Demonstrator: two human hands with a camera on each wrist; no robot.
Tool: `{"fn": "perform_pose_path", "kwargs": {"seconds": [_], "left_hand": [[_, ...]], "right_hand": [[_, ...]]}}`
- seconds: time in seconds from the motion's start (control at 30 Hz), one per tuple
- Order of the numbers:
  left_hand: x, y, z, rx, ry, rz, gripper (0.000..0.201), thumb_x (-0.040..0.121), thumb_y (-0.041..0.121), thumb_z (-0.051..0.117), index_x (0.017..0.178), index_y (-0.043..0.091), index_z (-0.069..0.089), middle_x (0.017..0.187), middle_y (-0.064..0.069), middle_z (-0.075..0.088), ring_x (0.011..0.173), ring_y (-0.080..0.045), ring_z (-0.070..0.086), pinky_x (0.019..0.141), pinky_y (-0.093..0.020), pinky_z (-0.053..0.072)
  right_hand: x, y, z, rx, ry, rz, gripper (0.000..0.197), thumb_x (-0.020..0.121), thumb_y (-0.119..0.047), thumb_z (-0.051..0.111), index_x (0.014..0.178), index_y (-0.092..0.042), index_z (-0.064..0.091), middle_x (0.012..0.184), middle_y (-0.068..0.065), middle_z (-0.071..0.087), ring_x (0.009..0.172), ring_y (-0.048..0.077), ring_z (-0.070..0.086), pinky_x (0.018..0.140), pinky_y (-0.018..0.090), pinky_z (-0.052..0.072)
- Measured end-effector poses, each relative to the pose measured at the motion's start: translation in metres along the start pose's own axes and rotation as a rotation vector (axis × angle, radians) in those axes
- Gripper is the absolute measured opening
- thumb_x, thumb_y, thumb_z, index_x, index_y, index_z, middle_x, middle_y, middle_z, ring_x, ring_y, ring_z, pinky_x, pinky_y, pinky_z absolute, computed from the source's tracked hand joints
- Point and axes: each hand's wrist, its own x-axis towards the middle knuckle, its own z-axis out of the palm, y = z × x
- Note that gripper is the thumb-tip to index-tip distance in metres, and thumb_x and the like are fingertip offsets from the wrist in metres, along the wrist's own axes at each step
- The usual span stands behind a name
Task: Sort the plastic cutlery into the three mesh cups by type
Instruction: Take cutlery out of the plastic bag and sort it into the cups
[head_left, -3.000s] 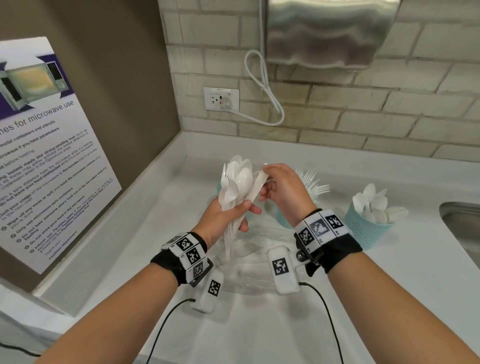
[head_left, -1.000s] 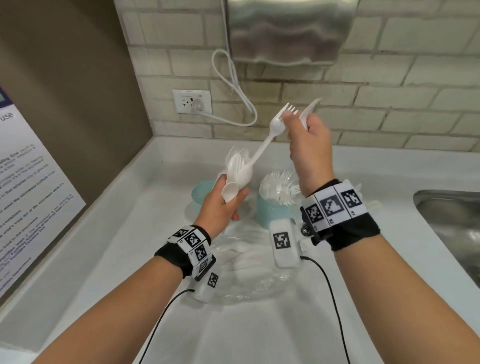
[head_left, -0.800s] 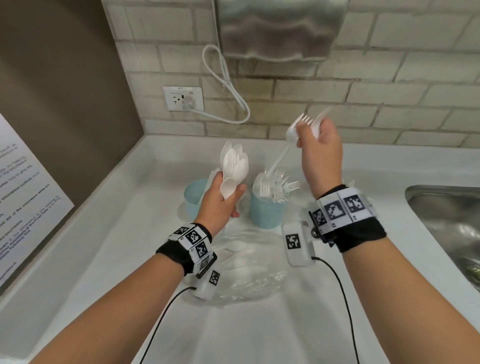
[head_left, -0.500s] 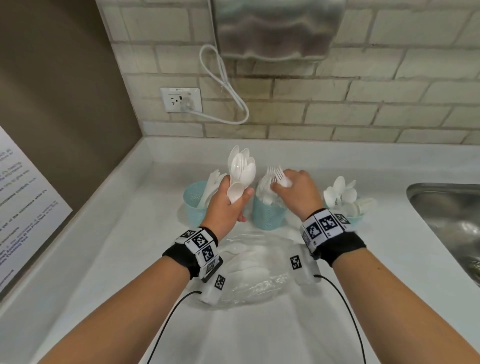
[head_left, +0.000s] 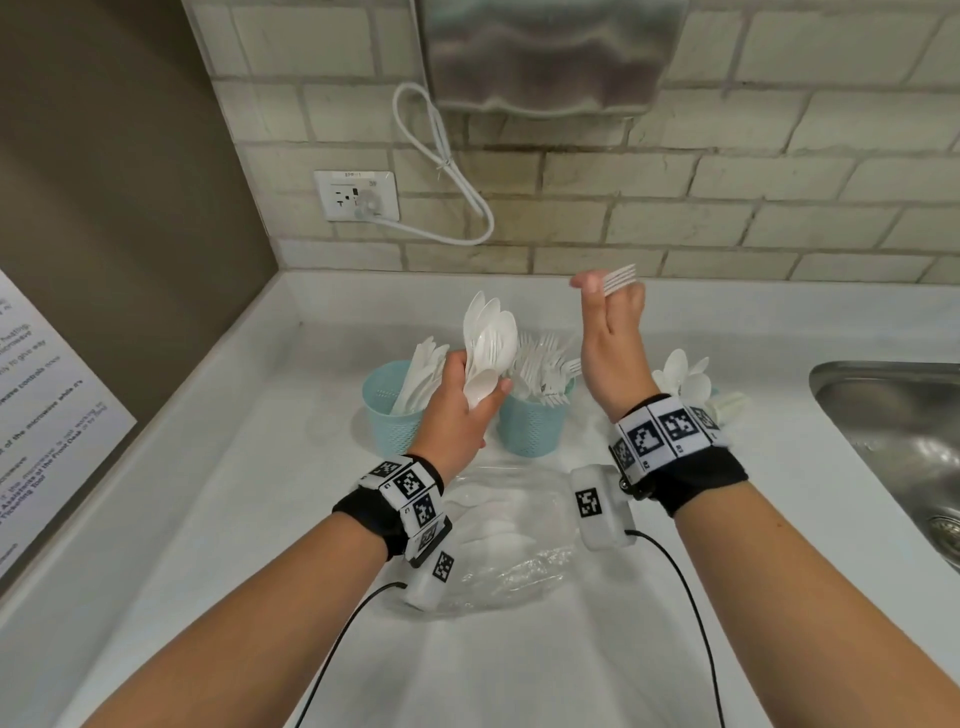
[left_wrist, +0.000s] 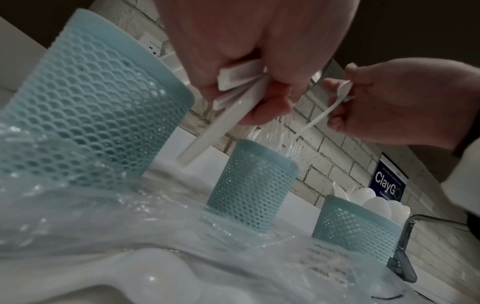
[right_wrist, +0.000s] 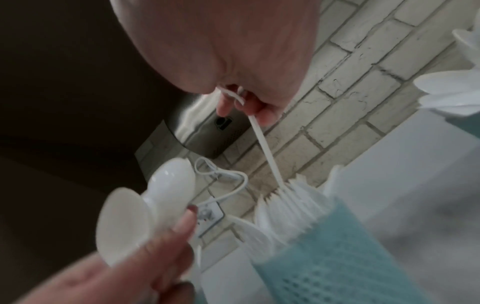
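Observation:
Three teal mesh cups stand in a row. The left cup (head_left: 397, 415) holds knives, the middle cup (head_left: 532, 423) forks, and the right cup (left_wrist: 355, 222) spoons. In the head view my right wrist hides most of the right cup. My left hand (head_left: 480, 387) grips a bunch of white spoons (head_left: 488, 332) by the handles, between the left and middle cups. My right hand (head_left: 597, 288) is raised over the middle cup and pinches a white fork (head_left: 621, 276) by its head. The fork's handle (right_wrist: 265, 144) points down to the forks in that cup.
A clear plastic bag (head_left: 511, 530) with white cutlery in it lies on the counter (head_left: 234, 493) in front of the cups. A steel sink (head_left: 893, 441) is at the right. A brick wall, an outlet (head_left: 358, 195), a cord and a steel dispenser (head_left: 540, 52) are behind.
My right hand has risen from the middle cup's rim to well above it, with a fork pinched in it. The left hand keeps its bunch of spoons in much the same place.

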Motion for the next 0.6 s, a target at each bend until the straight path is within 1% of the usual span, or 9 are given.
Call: {"fn": "perform_pose_path", "kwargs": {"seconds": [0.07,0.13,0.2,0.27,0.37,0.43,0.47,0.53,0.6], "left_hand": [[0.000,-0.002,0.001,0.012,-0.001,0.042,0.026,0.093,0.032,0.056,0.111,0.030,0.038,0.094,0.016,0.053,0.075,-0.003,0.052,0.053,-0.018,0.041],[0.001,-0.003,0.001,0.033,-0.012,0.085,0.025,0.093,0.032,0.056,0.110,0.029,0.039,0.092,0.022,0.051,0.075,0.004,0.052,0.059,-0.019,0.040],[0.001,-0.004,0.001,0.053,-0.019,0.114,0.024,0.093,0.031,0.056,0.111,0.027,0.039,0.093,0.023,0.049,0.076,0.004,0.052,0.062,-0.019,0.040],[0.002,-0.003,0.000,0.081,-0.014,0.129,0.027,0.094,0.029,0.056,0.115,0.023,0.039,0.096,0.019,0.050,0.080,0.002,0.052,0.069,-0.019,0.042],[0.002,-0.003,0.000,0.166,0.002,0.138,0.037,0.094,0.029,0.054,0.124,0.016,0.037,0.105,0.010,0.053,0.096,-0.009,0.055,0.084,-0.026,0.046],[0.001,-0.002,0.000,0.218,0.020,0.146,0.040,0.095,0.029,0.054,0.128,0.014,0.036,0.109,0.007,0.052,0.101,-0.013,0.055,0.089,-0.031,0.047],[0.001,-0.001,0.001,0.232,0.031,0.151,0.041,0.095,0.028,0.053,0.129,0.014,0.036,0.110,0.006,0.052,0.101,-0.014,0.055,0.090,-0.033,0.048],[0.001,0.001,0.003,0.251,0.049,0.164,0.041,0.095,0.027,0.053,0.129,0.013,0.036,0.110,0.005,0.051,0.101,-0.015,0.056,0.090,-0.035,0.048],[0.000,0.002,0.005,0.264,0.061,0.176,0.041,0.095,0.024,0.053,0.129,0.012,0.035,0.110,0.004,0.052,0.101,-0.017,0.057,0.089,-0.037,0.048]], "right_hand": [[-0.002,0.018,0.007,-0.090,-0.126,0.050,0.038,0.103,-0.027,0.027,0.120,-0.009,0.055,0.111,0.005,0.036,0.110,0.014,0.036,0.092,0.009,0.021],[-0.004,0.039,0.013,-0.295,-0.298,0.098,0.041,0.103,-0.030,0.026,0.123,-0.013,0.057,0.108,0.009,0.045,0.109,0.022,0.039,0.093,0.020,0.025],[-0.005,0.052,0.015,-0.458,-0.440,0.184,0.044,0.102,-0.037,0.024,0.124,-0.020,0.058,0.105,0.011,0.050,0.112,0.029,0.040,0.096,0.033,0.027],[-0.008,0.047,0.013,-0.472,-0.436,0.294,0.047,0.099,-0.047,0.026,0.131,-0.022,0.051,0.124,0.012,0.046,0.122,0.029,0.034,0.103,0.038,0.024],[-0.013,0.025,0.009,-0.368,-0.197,0.256,0.054,0.093,-0.053,0.039,0.140,-0.025,0.039,0.134,0.007,0.038,0.128,0.025,0.030,0.109,0.040,0.023],[-0.016,0.010,0.007,-0.232,-0.017,0.133,0.042,0.091,-0.049,0.049,0.126,-0.026,0.051,0.122,0.002,0.044,0.117,0.018,0.037,0.105,0.036,0.031],[-0.017,0.004,0.007,-0.154,0.010,0.073,0.033,0.089,-0.047,0.053,0.114,-0.027,0.058,0.112,-0.001,0.046,0.109,0.014,0.039,0.100,0.034,0.036],[-0.022,-0.007,0.008,-0.086,-0.058,0.003,0.022,0.084,-0.047,0.060,0.094,-0.028,0.065,0.096,-0.006,0.048,0.099,0.010,0.041,0.088,0.028,0.040],[-0.027,-0.012,0.009,-0.154,-0.144,-0.018,0.026,0.080,-0.047,0.066,0.093,-0.026,0.069,0.090,-0.005,0.047,0.097,0.011,0.042,0.084,0.023,0.039]]}}
